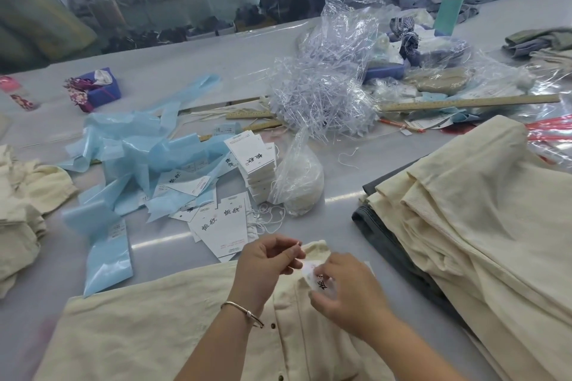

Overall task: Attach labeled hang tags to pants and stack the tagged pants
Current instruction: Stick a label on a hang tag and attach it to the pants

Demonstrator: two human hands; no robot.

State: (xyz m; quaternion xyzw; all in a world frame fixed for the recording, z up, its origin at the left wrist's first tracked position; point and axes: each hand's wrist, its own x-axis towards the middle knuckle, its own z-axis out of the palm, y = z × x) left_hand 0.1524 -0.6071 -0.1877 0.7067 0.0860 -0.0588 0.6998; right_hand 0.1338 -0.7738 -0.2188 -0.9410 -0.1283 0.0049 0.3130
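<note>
Cream pants (148,328) lie flat in front of me on the grey table, waistband toward the middle. My left hand (266,266) hovers over the waistband and pinches a thin string between thumb and fingers. My right hand (343,291) pinches a white hang tag (318,280) with black characters right at the waistband. A stack of cream pants (464,226) rises on the right. Loose white hang tags (226,226) and a neat pile of tags (257,161) sit just beyond my hands.
Light blue plastic sheets (123,164) are strewn at left. A clear bag of strings (300,182) and a heap of clear plastic fasteners (322,93) lie mid-table. A wooden ruler (464,102), a teal bottle (450,6) and more cream fabric (21,213) ring the work area.
</note>
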